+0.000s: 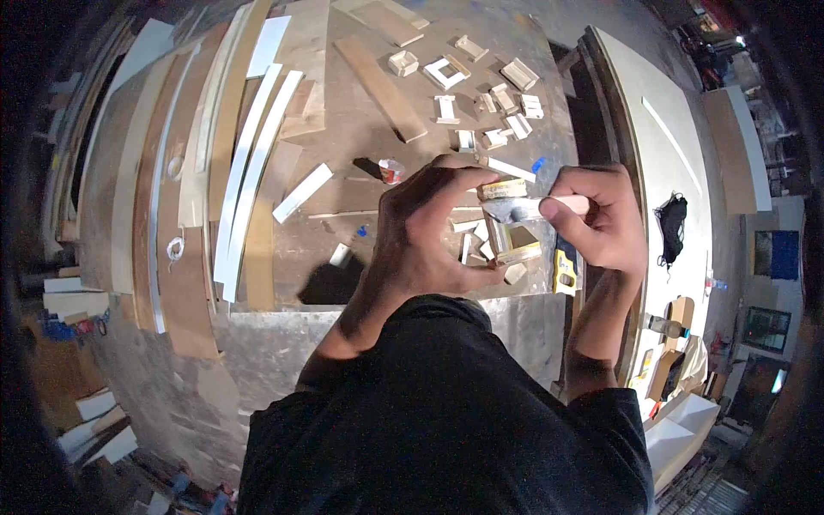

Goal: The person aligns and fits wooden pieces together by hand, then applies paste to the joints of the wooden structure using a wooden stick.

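Note:
My left hand point(416, 232) grips a small wooden frame piece point(518, 251) between thumb and fingers, above the near part of the workbench. In my right hand point(605, 215) is a putty knife point(515, 209), held by its pale handle. Its metal blade lies across the wooden piece; I cannot tell how firmly it touches. Part of the piece is hidden behind the blade and my fingers. Beneath my hands lie small wood offcuts point(468, 249). A yellow-handled saw point(565, 270) sits at the bench's right edge, below my right hand.
Several small wooden assemblies point(518, 75) are scattered over the far right of the workbench point(343, 154). Long boards and white strips point(257, 172) cover its left side. A red-and-white cup point(391, 172) stands mid-bench. Across a gap, another table point(644, 86) holds a black cloth item point(671, 227).

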### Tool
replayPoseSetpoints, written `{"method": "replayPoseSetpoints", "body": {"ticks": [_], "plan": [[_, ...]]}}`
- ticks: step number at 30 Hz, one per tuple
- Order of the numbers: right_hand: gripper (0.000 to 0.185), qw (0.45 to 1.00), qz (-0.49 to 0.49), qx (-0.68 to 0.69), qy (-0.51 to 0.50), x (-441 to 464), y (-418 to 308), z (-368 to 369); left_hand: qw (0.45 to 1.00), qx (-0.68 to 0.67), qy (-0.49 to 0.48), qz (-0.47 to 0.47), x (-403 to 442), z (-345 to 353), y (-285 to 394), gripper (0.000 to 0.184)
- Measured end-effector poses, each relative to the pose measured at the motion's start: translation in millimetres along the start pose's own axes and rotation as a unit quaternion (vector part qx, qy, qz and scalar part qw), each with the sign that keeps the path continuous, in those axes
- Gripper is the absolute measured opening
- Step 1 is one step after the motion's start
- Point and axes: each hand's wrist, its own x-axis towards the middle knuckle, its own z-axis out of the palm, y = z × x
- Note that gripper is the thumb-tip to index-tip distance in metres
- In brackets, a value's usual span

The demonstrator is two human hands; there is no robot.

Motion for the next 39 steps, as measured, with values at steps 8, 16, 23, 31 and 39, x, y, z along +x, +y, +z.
{"method": "replayPoseSetpoints", "body": {"ticks": [8,16,23,31,39], "plan": [[0.021,0.999,0.034,0.003,0.011,-15,5,-17,0.999,-0.009,0.032,-0.005,-1,16,6,0.072],[0.018,0.999,0.027,-0.017,-0.031,-10,7,-21,1.0,-0.025,-0.002,-0.016,-3,25,17,0.072],[0.02,0.997,0.045,0.058,0.017,-21,7,-24,1.0,-0.021,0.01,-0.003,-9,22,17,0.072],[0.019,0.999,0.008,0.004,-0.042,-21,-4,-6,0.999,-0.036,0.009,-0.013,-19,13,15,0.071],[0.02,0.999,0.008,0.019,-0.046,-9,-14,-7,0.999,-0.036,-0.007,-0.029,-25,-2,17,0.076]]}}
